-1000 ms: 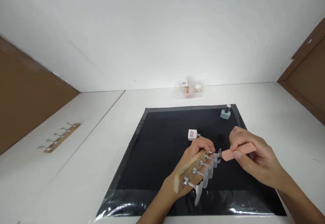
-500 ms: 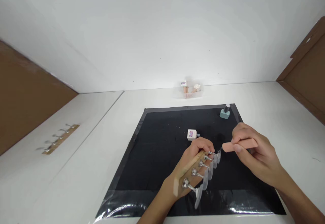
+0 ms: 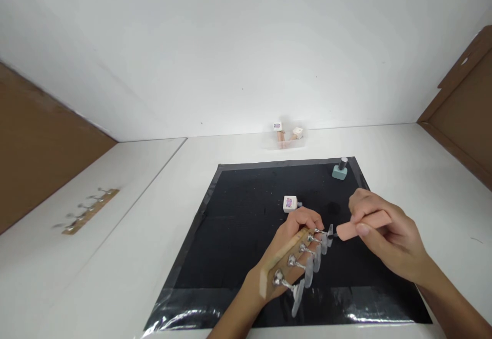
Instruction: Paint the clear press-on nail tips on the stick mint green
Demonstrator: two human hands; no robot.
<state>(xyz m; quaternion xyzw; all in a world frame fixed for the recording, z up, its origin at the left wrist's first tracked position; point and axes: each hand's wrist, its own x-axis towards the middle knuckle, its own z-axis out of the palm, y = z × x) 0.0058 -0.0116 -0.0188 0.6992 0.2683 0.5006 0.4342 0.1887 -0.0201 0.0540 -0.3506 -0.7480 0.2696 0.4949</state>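
My left hand [image 3: 294, 234] grips a wooden nail tip stand [image 3: 284, 262], tilted so its metal posts point right. Several clear false nails [image 3: 308, 271] sit on the posts. Between the fingers of my right hand [image 3: 384, 231] is a pink nail polish brush cap [image 3: 363, 225], held by its handle. Its dark brush tip is at the farthest false nail [image 3: 330, 235]; whether it touches cannot be made out. Just beyond my left hand, a white polish bottle [image 3: 290, 204] with a printed label lies on the black mat [image 3: 230, 236].
A teal polish bottle [image 3: 340, 170] with a dark cap stands near the mat's far right corner. Behind the mat, a clear plastic tray [image 3: 286, 143] holds polish bottles. Another wooden nail stand [image 3: 90, 212] lies on the white table at left. Brown panels [image 3: 469, 103] flank both sides.
The brush in my right hand has tipped and moved slightly down, its tip now nearer the face of the farthest false nail. The stand in my left hand has shifted slightly left.
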